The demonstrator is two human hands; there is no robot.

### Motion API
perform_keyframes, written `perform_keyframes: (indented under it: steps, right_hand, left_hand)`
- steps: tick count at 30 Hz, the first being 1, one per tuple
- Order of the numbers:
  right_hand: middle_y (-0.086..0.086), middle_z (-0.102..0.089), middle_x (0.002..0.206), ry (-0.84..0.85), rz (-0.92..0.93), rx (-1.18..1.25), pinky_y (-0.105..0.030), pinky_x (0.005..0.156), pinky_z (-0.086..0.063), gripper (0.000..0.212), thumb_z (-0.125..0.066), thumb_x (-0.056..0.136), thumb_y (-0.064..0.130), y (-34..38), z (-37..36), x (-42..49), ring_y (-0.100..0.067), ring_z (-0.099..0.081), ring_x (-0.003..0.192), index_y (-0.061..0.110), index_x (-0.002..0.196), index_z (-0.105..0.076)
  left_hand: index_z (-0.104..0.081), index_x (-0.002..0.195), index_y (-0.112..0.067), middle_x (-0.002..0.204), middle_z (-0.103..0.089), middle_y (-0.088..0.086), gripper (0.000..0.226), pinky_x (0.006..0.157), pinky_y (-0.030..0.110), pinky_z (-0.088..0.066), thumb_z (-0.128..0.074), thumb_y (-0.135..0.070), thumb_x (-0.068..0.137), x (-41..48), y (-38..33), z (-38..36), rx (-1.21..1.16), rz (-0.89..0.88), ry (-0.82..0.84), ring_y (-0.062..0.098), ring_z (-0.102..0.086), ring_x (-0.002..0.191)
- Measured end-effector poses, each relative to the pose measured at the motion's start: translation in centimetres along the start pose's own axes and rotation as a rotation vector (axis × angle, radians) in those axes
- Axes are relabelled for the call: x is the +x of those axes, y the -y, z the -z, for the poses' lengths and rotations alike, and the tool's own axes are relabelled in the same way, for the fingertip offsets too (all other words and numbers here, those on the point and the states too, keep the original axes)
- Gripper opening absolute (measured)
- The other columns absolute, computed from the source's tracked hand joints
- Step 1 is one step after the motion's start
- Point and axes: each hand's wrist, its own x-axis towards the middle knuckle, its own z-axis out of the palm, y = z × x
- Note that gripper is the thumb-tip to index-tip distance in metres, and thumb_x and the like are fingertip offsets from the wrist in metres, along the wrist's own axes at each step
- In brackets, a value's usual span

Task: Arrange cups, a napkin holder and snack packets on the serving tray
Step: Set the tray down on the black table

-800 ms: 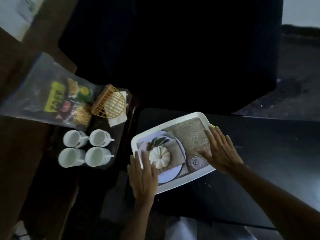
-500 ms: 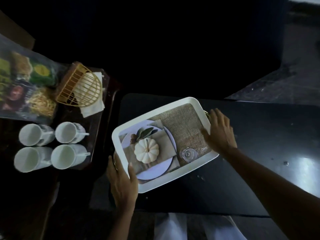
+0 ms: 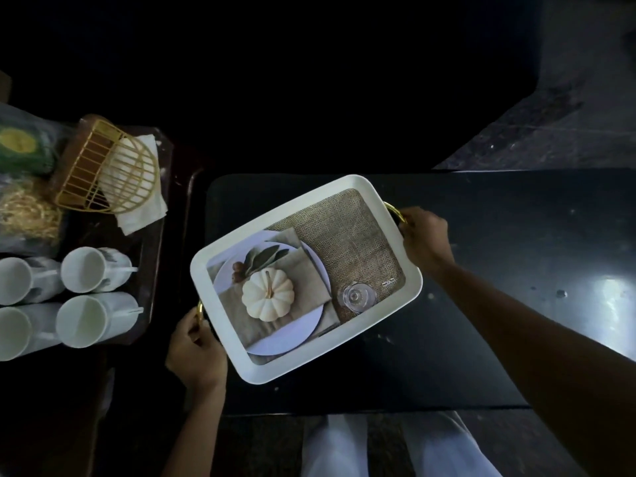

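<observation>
Your black table (image 3: 481,235) has the serving tray (image 3: 266,373) lying askew on its left half. To your left, a dark brown tray (image 3: 156,270) holds four white cups (image 3: 82,273) in a square, with the gold wire napkin holder (image 3: 106,173) and the snack packets (image 3: 24,187) behind them.

You're in a dim home sitting room: a low black table (image 3: 481,339) under the serving tray (image 3: 256,373) you hold, white teacups (image 3: 82,266) and a wire napkin holder (image 3: 106,173) left of your left hand (image 3: 196,349), stone floor (image 3: 568,132) beyond your right hand (image 3: 425,237).
</observation>
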Motion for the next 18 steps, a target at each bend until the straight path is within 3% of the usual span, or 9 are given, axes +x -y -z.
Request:
perform_keyframes:
  steps: [2, 6, 11, 14, 18]
  right_hand:
    - [-0.014, -0.070, 0.111, -0.020, -0.008, 0.033, -0.023, 0.077, -0.039, 0.026, -0.058, 0.094, 0.000, -0.6, 0.7, -0.8, -0.022, -0.060, 0.094, 0.005, 0.118, -0.069]
    - [-0.008, -0.073, 0.105, -0.074, -0.034, 0.063, -0.021, 0.075, -0.038, 0.023, -0.059, 0.094, 0.005, -3.5, 3.3, -2.8, -0.012, -0.056, 0.085, 0.008, 0.114, -0.071]
    - [0.002, -0.069, 0.088, -0.139, -0.141, 0.059, -0.012, 0.061, -0.039, 0.020, -0.061, 0.094, 0.010, -8.9, 8.0, -5.8, -0.008, -0.058, 0.075, 0.012, 0.110, -0.073]
    - [0.002, -0.069, 0.087, -0.166, -0.217, 0.094, -0.018, 0.068, -0.044, 0.020, -0.061, 0.095, 0.009, -11.9, 10.6, -7.6, -0.011, -0.061, 0.073, 0.011, 0.111, -0.073]
    - [-0.011, -0.075, 0.096, -0.179, -0.284, 0.097, -0.024, 0.079, -0.044, 0.020, -0.063, 0.094, 0.007, -14.9, 12.7, -9.1, -0.017, -0.062, 0.077, 0.007, 0.111, -0.073]
  left_hand:
    - [-0.071, 0.121, -0.007, 0.113, -0.074, 0.018, 0.030, 0.090, 0.040, -0.053, -0.057, -0.002, 0.095, -0.3, -0.4, 0.1, -0.025, -0.021, -0.023, 0.036, -0.070, 0.105]
    - [-0.071, 0.122, -0.010, 0.112, -0.075, 0.016, 0.032, 0.093, 0.050, -0.056, -0.057, -0.001, 0.094, -1.6, -2.3, -0.3, -0.056, -0.063, 0.003, 0.034, -0.071, 0.103]
    - [-0.071, 0.121, -0.018, 0.108, -0.075, 0.004, 0.029, 0.082, 0.026, -0.049, -0.060, -0.008, 0.096, -4.7, -5.7, -2.6, -0.085, -0.127, 0.089, 0.017, -0.069, 0.094]
    - [-0.072, 0.120, -0.018, 0.107, -0.075, 0.002, 0.029, 0.082, 0.029, -0.050, -0.060, -0.007, 0.095, -6.9, -7.4, -4.6, -0.085, -0.156, 0.149, 0.017, -0.069, 0.095]
    - [-0.073, 0.119, -0.015, 0.108, -0.075, 0.004, 0.029, 0.081, 0.026, -0.050, -0.061, -0.004, 0.095, -9.3, -8.9, -7.1, -0.062, -0.187, 0.190, 0.015, -0.069, 0.094]
